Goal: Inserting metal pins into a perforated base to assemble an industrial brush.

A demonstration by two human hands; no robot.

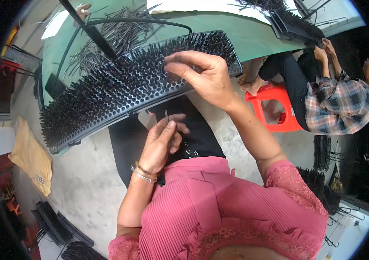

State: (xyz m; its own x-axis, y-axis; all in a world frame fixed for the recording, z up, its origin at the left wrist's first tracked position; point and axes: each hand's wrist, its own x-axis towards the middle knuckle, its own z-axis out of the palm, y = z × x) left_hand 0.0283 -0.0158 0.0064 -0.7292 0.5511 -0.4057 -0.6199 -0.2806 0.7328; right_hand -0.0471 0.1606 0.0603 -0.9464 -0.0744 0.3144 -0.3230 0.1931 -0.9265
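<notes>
In the rack (146, 105) stand rods (97, 93); left hand (160, 142) pinches a pin (166, 115), right hand (210, 81) unclear in grip.

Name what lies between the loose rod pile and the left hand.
In the head view, the black tray of dark rods lies between them.

Green table (247, 41): on my feed, a loose heap of thin dark rods (126, 37), a white sheet (212, 6) and, toward the right, a dark tray (282, 29).
Black rack (106, 125): I see dark slender pieces (119, 80) standing packed in its holes.
Concrete floor (82, 177): I make out a red stool (280, 92) and brown sack (30, 156).
</notes>
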